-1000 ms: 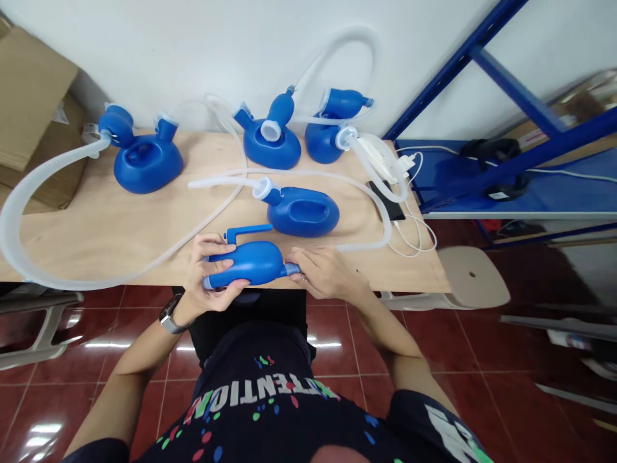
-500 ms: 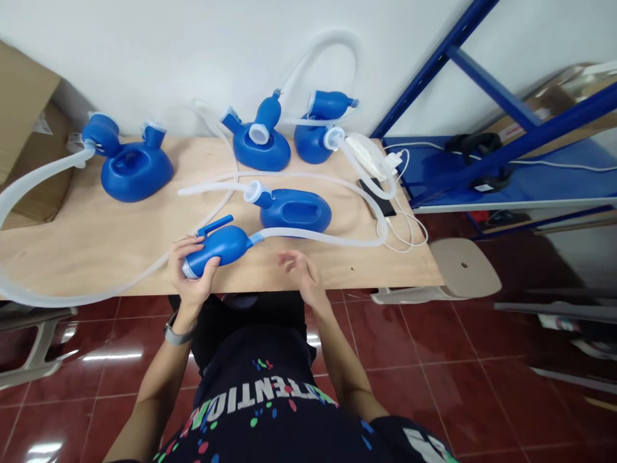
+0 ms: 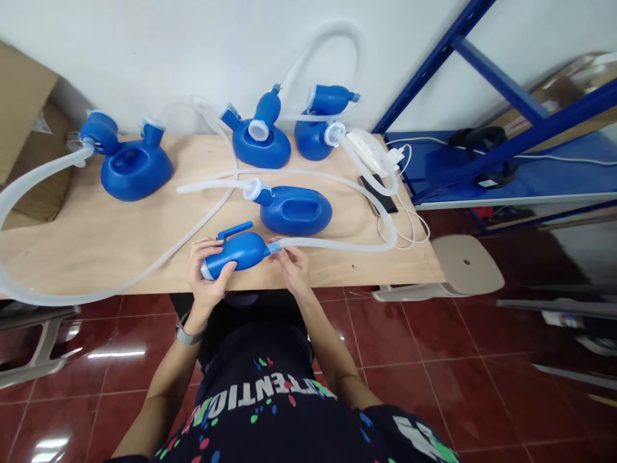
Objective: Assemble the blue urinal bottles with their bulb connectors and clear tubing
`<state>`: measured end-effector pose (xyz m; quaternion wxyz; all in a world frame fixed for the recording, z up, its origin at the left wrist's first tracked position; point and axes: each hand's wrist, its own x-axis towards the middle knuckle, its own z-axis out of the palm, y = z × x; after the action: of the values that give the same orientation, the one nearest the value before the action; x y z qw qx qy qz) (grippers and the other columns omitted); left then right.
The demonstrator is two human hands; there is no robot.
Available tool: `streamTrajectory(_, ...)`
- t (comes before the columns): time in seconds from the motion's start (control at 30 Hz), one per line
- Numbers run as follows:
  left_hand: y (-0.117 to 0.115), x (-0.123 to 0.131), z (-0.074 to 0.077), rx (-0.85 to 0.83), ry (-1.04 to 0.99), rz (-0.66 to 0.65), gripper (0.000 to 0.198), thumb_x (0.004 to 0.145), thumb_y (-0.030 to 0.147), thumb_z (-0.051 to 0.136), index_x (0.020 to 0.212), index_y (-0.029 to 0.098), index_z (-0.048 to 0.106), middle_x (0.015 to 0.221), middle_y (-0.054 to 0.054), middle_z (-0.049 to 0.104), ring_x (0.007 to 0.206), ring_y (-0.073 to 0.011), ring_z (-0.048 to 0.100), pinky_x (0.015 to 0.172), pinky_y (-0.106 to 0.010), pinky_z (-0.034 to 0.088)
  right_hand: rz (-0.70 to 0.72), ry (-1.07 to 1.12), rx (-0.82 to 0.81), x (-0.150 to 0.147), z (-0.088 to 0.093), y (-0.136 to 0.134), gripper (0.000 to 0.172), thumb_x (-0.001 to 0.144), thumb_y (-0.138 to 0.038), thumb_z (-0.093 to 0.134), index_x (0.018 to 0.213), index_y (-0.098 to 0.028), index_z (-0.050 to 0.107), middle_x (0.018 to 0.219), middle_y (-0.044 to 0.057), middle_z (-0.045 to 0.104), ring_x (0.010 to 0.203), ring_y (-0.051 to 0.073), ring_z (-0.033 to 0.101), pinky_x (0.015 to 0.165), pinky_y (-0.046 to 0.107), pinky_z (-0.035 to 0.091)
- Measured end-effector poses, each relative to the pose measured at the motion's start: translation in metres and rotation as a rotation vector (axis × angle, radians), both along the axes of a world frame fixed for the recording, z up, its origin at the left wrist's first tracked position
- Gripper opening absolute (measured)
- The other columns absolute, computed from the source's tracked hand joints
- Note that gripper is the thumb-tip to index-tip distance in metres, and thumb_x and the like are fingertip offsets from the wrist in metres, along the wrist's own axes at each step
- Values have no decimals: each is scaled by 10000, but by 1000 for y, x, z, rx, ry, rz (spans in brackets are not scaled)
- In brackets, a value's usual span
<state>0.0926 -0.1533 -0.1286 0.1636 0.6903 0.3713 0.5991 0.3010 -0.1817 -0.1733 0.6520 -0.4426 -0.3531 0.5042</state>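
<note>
My left hand [image 3: 208,273] is wrapped round the wide end of a blue bulb-shaped piece with a handle [image 3: 243,251], above the table's front edge. At that piece's narrow right end, my right hand [image 3: 294,265] pinches the joint where a clear white tube [image 3: 337,244] meets it. The tube loops right and back to the left. Just behind the hands lies a blue bottle [image 3: 296,211] with a translucent white cap [image 3: 252,189] on its neck, and the tube's far end reaches this cap.
More blue bottles with tubes stand at the back left [image 3: 136,170], back middle [image 3: 260,145] and back right [image 3: 313,138]. A phone [image 3: 378,195] and power strip [image 3: 369,154] lie at the right. A cardboard box [image 3: 41,161] is far left; a blue shelf [image 3: 434,167] stands right.
My left hand has moved right with the blue bulb-shaped piece. My right hand has moved left and closed on the tube joint, and the tube loop has shifted slightly right.
</note>
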Motion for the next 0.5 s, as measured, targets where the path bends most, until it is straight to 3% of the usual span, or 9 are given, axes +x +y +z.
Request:
streamTrajectory(0.1,0,1,-1,-18,2,-3,268,948,420,832,1086,249,679,1130,-52,738,1103,-271,724,1053,-556,569,-16,58,-5,-1,0,3,441,780,-701,901,881,-275,849,969,64,810,785,216,688,772,413,601)
streamTrajectory(0.23,-1,4,-5,-66,-7,12,312,948,480,819,1076,242,662,1100,-55,724,1104,-274,721,1059,-561,564,-32,22,25,2,-1,4,414,784,-681,906,805,-276,818,869,38,750,947,252,739,973,464,612)
streamTrajectory(0.37,-3,7,-12,-120,-71,22,312,950,469,828,1069,237,657,1073,-41,700,1076,-256,730,1063,-543,565,-67,-16,-7,3,-6,1,395,789,-649,913,765,-277,782,851,36,729,1062,297,769,1045,490,598)
streamTrajectory(0.5,-3,2,-16,-137,-36,6,318,960,470,823,1059,228,641,1093,-47,706,1068,-244,743,1056,-529,578,-31,3,-12,9,-5,-4,320,783,-588,943,823,-295,821,906,35,775,1057,298,777,1062,501,593)
